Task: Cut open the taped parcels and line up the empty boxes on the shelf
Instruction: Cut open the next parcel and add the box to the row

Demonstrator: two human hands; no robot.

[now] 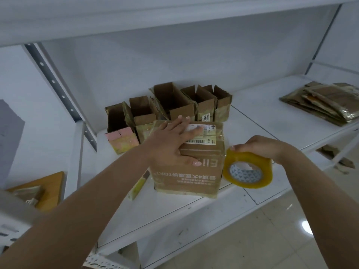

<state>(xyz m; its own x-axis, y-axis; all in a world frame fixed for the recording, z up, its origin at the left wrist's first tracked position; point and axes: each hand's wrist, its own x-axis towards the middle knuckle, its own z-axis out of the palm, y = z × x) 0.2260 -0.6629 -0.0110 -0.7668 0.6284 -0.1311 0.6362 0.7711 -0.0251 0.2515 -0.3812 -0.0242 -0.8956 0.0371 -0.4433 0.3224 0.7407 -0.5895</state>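
Two hands: left point(171, 140) presses parcel point(190, 169); right point(262, 146) grips tape roll point(247, 169).

The left hand point(171, 140) lay flat on a taped parcel point(189, 167) standing on the white shelf point(252, 117), thumb over its front face. The right hand point(262, 146) gripped a yellow tape roll point(247, 169) just beside it. Open empty boxes point(171, 105) stood in a row behind.

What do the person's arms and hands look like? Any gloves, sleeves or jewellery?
Both forearms are bare, with no sleeves showing. The left hand and right hand wear no gloves, and no rings, watch or bracelets show. The fingernails look polished in a pale pink.
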